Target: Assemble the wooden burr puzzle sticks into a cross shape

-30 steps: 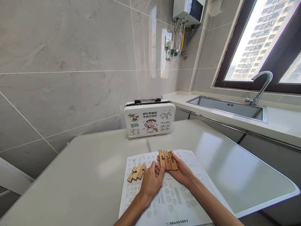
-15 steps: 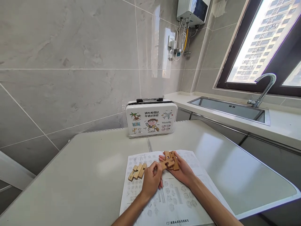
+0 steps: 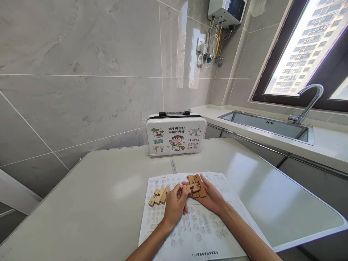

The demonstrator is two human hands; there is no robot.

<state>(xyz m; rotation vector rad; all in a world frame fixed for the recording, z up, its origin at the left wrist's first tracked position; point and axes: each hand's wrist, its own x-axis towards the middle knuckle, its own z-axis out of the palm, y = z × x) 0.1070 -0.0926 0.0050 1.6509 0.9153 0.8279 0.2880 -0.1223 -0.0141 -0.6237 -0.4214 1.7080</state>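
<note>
Between its thumb and fingers, my left hand (image 3: 175,198) pinches a notched wooden puzzle piece (image 3: 192,188). That piece lies across two wooden puzzle pieces (image 3: 200,184) cradled in my right hand (image 3: 212,195), whose palm faces up with the fingers behind them. One of these carries a number near its top. To the left of my left hand, several lighter notched wooden pieces (image 3: 159,196) rest side by side on a printed sheet (image 3: 198,237). My left hand partly covers the rightmost of them in view.
A white carry case (image 3: 176,135) with cartoon prints stands behind the sheet on the white table (image 3: 95,203). To the right runs a counter with a sink (image 3: 266,125) and a curved faucet (image 3: 310,103). A water heater (image 3: 227,12) hangs on the tiled wall.
The piece in my left hand has turned a little flatter across the pieces in my right palm. The view has shifted slightly; the pieces on the sheet stay put.
</note>
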